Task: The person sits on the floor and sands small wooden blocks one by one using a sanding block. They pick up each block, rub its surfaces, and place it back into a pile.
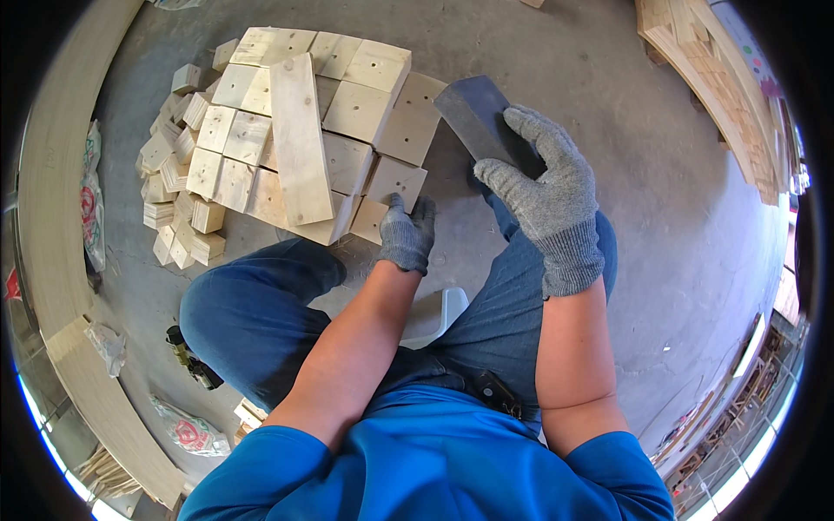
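My right hand (552, 178), in a grey knitted glove, is raised to the right of a stack of wood. It grips a dark grey oblong block (486, 113) that looks like a sanding block, thumb on the near side and fingers on the far side. My left hand (408, 233), gloved too, is at the near right corner of the stack, its fingers at the edge of a pale wooden block (396, 180) with small holes. Part of its grip is hidden. A longer pale board (300, 139) lies slantwise across the top of the stacked blocks (360, 111).
Small wood offcuts (174, 165) are heaped left of the stack on the concrete floor (678, 260). A light-coloured plastic stool edge (452, 308) shows between my legs. Long boards (65, 174) run along the left, with plastic bags (191, 430) nearby. More stacked timber (712, 78) stands far right.
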A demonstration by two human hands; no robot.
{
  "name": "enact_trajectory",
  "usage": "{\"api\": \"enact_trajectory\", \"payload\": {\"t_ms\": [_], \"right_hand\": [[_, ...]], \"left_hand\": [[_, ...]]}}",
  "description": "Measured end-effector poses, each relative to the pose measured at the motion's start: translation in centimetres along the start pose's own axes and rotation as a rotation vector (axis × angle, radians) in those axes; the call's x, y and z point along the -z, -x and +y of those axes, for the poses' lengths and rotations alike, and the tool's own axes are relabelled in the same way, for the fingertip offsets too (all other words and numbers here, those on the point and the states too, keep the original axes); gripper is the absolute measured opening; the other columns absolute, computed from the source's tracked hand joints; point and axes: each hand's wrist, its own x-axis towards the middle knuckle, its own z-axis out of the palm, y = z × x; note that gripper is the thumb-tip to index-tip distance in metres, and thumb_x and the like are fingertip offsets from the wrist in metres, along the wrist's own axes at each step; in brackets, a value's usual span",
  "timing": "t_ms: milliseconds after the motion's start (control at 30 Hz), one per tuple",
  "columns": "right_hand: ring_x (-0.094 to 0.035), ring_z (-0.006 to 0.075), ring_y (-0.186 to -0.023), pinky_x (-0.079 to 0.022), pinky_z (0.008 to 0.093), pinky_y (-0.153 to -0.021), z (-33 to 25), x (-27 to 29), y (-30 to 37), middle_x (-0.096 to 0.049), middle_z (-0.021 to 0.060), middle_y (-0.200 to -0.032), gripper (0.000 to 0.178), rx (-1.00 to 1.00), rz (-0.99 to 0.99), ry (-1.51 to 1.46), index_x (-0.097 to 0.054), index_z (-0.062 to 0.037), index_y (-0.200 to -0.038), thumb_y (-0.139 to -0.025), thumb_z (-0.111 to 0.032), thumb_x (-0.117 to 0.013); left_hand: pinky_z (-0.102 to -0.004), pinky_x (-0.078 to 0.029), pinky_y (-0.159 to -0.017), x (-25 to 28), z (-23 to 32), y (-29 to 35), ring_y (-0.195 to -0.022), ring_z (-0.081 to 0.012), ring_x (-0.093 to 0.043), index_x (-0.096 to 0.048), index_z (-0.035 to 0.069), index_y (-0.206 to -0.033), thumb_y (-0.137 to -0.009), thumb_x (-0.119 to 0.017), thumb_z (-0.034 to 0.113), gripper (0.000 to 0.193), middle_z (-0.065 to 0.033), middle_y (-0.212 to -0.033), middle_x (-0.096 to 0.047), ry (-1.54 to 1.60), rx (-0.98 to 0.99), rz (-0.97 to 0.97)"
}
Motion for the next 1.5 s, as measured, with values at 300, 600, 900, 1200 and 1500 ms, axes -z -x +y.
{"api": "enact_trajectory", "payload": {"t_ms": [300,600,900,1200,1500], "right_hand": [[-0.069,0.0365,-0.129,-0.055,0.046,-0.111,1.2,-2.7,-0.4,-0.068,0.0187,-0.143,0.058,-0.227,-0.196,0.327,-0.072,-0.0074,-0.137,-0.089,-0.037,-0.087],[-0.068,0.0384,-0.132,-0.055,0.0508,-0.11,3.5,-6.9,-0.9,-0.069,0.0174,-0.144,0.056,-0.455,-0.713,0.704,-0.072,-0.0117,-0.139,-0.093,-0.043,-0.078],[-0.07,0.0343,-0.13,-0.056,0.0475,-0.11,8.1,-13.5,-0.7,-0.073,0.0196,-0.14,0.056,-0.53,-0.869,0.582,-0.076,-0.0097,-0.135,-0.09,-0.043,-0.077],[-0.069,0.033,-0.133,-0.055,0.0479,-0.111,7.7,-13.4,-1.4,-0.071,0.0161,-0.144,0.06,-0.595,-0.738,0.694,-0.071,-0.0135,-0.144,-0.093,-0.045,-0.075],[-0.067,0.0338,-0.136,-0.053,0.0464,-0.114,7.0,-13.2,-1.5,-0.07,0.0097,-0.148,0.057,-0.524,-0.738,0.636,-0.069,-0.0253,-0.147,-0.093,-0.045,-0.076]], "left_hand": [[-0.0594,-0.052,-0.115,0.6,-0.4,-0.1,-0.133,-0.0404,-0.059,-0.051,0.004,-0.146,-0.114,-0.059,0.038,0.047,-0.0222,-0.14,-0.06,-0.033,-0.039,-0.064],[-0.0617,-0.04,-0.125,1.2,0.1,0.3,-0.147,-0.0446,-0.048,-0.037,0.004,-0.156,-0.11,-0.063,0.048,0.069,-0.0253,-0.148,-0.054,-0.229,0.017,-0.063],[-0.0501,-0.059,-0.086,2.0,2.3,-0.5,-0.096,-0.03,-0.068,-0.06,0.007,-0.133,-0.102,-0.077,0.04,0.048,-0.0117,-0.11,-0.066,-0.494,0.034,0.059],[-0.0454,-0.056,-0.092,1.3,4.5,0.6,-0.11,-0.0244,-0.064,-0.065,0.01,-0.135,-0.101,-0.077,0.032,0.042,-0.0079,-0.123,-0.067,-0.821,-0.166,0.068],[-0.0442,-0.055,-0.091,1.7,5.0,-0.1,-0.114,-0.0229,-0.063,-0.065,0.014,-0.136,-0.102,-0.075,0.03,0.039,-0.0065,-0.129,-0.068,-0.8,-0.187,0.073]]}}
